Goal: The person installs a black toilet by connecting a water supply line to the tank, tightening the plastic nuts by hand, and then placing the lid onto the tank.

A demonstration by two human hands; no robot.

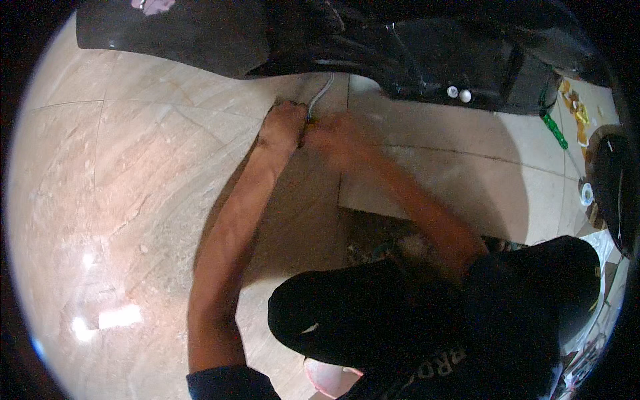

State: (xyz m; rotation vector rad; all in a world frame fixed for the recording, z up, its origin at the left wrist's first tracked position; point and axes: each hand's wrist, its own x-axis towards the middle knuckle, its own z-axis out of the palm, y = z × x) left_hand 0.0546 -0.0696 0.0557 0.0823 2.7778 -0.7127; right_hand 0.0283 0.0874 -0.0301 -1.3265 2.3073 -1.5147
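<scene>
A thin grey cable (322,95) comes down from under a large glossy black panel (200,40), which looks like vehicle bodywork. Its lower end runs in between my two hands, just above the tiled floor. My left hand (285,125) is closed, its fingers curled around the cable's end. Right beside it, my right hand (333,139) is smeared by motion, so its fingers cannot be made out. Whether it holds a tool or part of the cable is hidden.
A green-handled screwdriver (555,130) lies at the right. Two small white round pieces (465,96) sit on the black panel's edge. Yellow scraps (579,113) and a whitish ring (587,194) lie farther right. Dark clutter (373,240) is beneath my right forearm.
</scene>
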